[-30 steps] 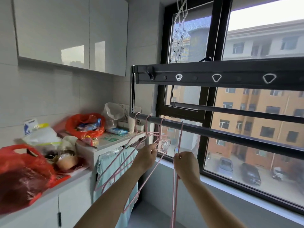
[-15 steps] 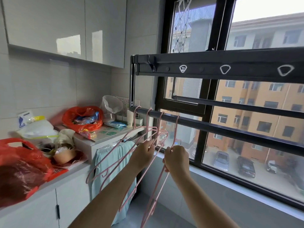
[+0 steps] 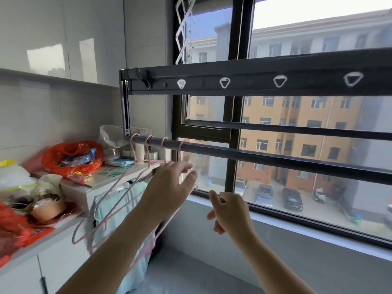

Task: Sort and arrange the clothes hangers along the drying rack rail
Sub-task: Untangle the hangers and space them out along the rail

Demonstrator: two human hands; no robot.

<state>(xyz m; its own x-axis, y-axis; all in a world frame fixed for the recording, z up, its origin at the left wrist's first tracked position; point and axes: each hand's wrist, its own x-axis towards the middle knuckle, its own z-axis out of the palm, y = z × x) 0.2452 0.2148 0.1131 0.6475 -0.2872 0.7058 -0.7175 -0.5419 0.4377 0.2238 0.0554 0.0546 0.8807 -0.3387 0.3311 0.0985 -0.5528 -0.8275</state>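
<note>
Before the dark-framed window point(image 3: 235, 60), drying rack rail point(image 3: 275, 160) running left to right, four pink wire hangers point(image 3: 148, 139) hooked at its left end, left hand point(image 3: 169, 187) loose-fingered near them, gripping nothing, right hand point(image 3: 231, 211) lower, slack, empty.

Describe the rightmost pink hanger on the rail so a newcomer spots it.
Find the black-framed window, then the dark round rail crossing in front of it. Four pink hooks bunch at the rail's left end. The rightmost hanger hangs from the hook farthest right, just above the left hand.
</note>
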